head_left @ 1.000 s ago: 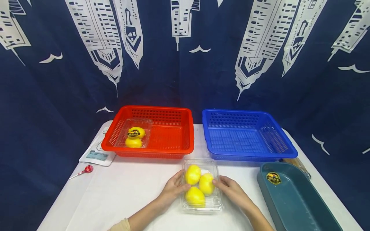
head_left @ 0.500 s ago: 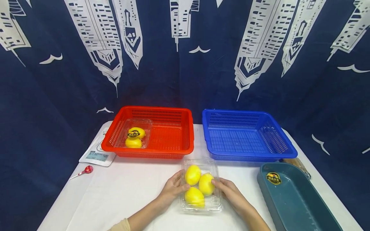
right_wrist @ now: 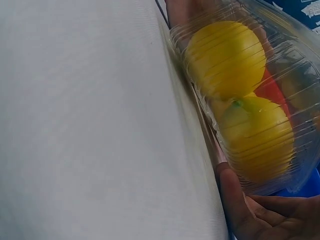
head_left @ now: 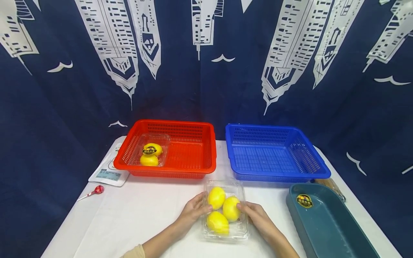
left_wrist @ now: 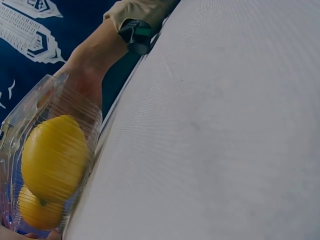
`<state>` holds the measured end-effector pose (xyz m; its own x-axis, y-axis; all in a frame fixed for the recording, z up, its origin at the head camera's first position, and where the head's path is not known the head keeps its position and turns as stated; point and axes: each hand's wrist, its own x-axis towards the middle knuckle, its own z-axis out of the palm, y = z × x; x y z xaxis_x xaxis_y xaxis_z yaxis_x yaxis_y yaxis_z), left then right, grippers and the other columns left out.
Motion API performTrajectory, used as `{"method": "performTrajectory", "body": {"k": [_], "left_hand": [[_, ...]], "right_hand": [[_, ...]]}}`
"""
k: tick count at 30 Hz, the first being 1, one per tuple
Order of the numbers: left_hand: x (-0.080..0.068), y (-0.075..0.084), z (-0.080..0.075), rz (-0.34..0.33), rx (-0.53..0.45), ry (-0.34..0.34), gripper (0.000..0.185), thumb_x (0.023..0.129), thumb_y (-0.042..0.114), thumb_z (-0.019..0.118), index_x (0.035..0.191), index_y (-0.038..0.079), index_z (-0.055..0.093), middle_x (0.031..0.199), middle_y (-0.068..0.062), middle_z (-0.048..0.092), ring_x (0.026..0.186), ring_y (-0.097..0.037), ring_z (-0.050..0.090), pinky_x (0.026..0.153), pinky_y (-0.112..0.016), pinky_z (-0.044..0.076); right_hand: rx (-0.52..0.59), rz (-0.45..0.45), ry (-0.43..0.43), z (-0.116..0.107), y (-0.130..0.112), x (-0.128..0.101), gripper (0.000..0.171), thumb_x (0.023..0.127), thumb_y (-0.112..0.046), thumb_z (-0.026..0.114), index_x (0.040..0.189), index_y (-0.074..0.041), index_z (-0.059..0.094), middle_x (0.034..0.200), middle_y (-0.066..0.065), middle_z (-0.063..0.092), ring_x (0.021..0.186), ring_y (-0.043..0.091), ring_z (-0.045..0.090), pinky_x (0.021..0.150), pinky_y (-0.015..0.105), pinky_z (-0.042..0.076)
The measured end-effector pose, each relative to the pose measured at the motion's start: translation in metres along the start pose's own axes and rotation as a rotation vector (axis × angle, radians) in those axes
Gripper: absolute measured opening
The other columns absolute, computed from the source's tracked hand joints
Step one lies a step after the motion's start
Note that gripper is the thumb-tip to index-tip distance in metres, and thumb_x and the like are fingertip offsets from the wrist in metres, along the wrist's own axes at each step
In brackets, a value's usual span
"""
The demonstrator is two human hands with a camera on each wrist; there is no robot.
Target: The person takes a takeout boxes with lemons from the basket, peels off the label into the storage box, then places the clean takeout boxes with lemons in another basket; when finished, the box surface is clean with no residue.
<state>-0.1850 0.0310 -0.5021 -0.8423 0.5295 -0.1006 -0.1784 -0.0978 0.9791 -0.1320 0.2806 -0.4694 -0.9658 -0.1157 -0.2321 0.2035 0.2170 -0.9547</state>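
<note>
A clear plastic clamshell box (head_left: 239, 229) with three yellow lemons (head_left: 231, 208) in it is held near the front middle of the white table. My left hand (head_left: 193, 212) grips its left side, thumb over the top. On the right side, my right hand (head_left: 258, 215) holds it the same way, thumb near a lemon. The left wrist view shows the ribbed side of the box close over the tabletop, with a large lemon (left_wrist: 54, 155) behind it. From the right wrist, lemons (right_wrist: 227, 60) show through the clear wall, and fingers wrap the box's lower end.
At the back left stands a red basket (head_left: 174, 172) with a labelled clear lemon pack (head_left: 149, 160) inside. A blue basket (head_left: 279, 176) is back right. A teal tub (head_left: 295, 224) bearing a round sticker (head_left: 304, 200) stands right. A lollipop (head_left: 99, 189) and white device (head_left: 109, 175) lie left.
The head view has tilted slightly, so the scene sits a little lower. Both hands keep their hold on the clamshell box in nearly the same place.
</note>
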Motion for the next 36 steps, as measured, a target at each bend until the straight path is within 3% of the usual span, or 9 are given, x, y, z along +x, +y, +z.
{"method": "performTrajectory", "body": {"k": [4, 10, 19, 25, 31, 36], "left_hand": [[-0.001, 0.000, 0.001, -0.003, 0.006, 0.002, 0.082, 0.091, 0.027, 0.064, 0.151, -0.008, 0.020, 0.159, -0.026, 0.017, 0.148, -0.042, 0.016, 0.121, -0.051, 0.019], [-0.001, 0.001, 0.003, -0.008, 0.004, 0.002, 0.083, 0.091, 0.027, 0.064, 0.151, -0.008, 0.019, 0.159, -0.026, 0.016, 0.148, -0.042, 0.015, 0.121, -0.051, 0.018], [0.001, 0.012, -0.003, -0.011, 0.077, -0.002, 0.086, 0.090, 0.027, 0.068, 0.151, -0.007, 0.019, 0.159, -0.027, 0.019, 0.147, -0.043, 0.018, 0.119, -0.052, 0.023], [0.001, 0.040, -0.010, 0.083, 0.213, 0.105, 0.085, 0.086, 0.016, 0.073, 0.148, -0.011, 0.023, 0.155, -0.030, 0.028, 0.143, -0.045, 0.029, 0.116, -0.052, 0.029], [-0.002, 0.062, 0.002, 0.163, 0.331, 0.081, 0.085, 0.084, 0.019, 0.075, 0.150, -0.004, 0.027, 0.155, -0.024, 0.033, 0.142, -0.043, 0.034, 0.115, -0.050, 0.032], [0.010, 0.075, 0.020, 0.245, 0.453, 0.088, 0.086, 0.084, 0.028, 0.075, 0.151, 0.001, 0.029, 0.156, -0.017, 0.035, 0.141, -0.038, 0.038, 0.113, -0.048, 0.037]], "right_hand": [[-0.025, -0.001, 0.024, 0.001, 0.002, 0.000, 0.055, 0.097, -0.033, 0.050, 0.126, 0.013, 0.055, 0.111, 0.012, 0.067, 0.102, 0.014, 0.056, 0.092, 0.028, 0.047], [-0.017, -0.003, 0.062, 0.002, 0.003, -0.001, 0.055, 0.097, -0.031, 0.051, 0.127, 0.014, 0.055, 0.113, 0.015, 0.068, 0.101, 0.013, 0.057, 0.089, 0.021, 0.047], [-0.008, -0.009, 0.038, 0.001, 0.003, -0.001, 0.055, 0.098, -0.032, 0.049, 0.128, 0.015, 0.053, 0.112, 0.013, 0.068, 0.100, 0.012, 0.059, 0.090, 0.023, 0.048], [-0.015, 0.005, 0.022, 0.002, 0.002, -0.003, 0.058, 0.099, -0.034, 0.048, 0.130, 0.015, 0.052, 0.120, 0.014, 0.066, 0.107, 0.011, 0.057, 0.100, 0.030, 0.047], [-0.015, 0.000, 0.017, 0.003, 0.003, -0.003, 0.056, 0.099, -0.034, 0.048, 0.128, 0.013, 0.054, 0.116, 0.013, 0.067, 0.106, 0.013, 0.057, 0.094, 0.022, 0.045], [-0.025, -0.019, 0.012, 0.003, 0.003, -0.002, 0.055, 0.099, -0.035, 0.047, 0.126, 0.012, 0.056, 0.121, 0.016, 0.066, 0.112, 0.015, 0.056, 0.106, 0.038, 0.045]]}}
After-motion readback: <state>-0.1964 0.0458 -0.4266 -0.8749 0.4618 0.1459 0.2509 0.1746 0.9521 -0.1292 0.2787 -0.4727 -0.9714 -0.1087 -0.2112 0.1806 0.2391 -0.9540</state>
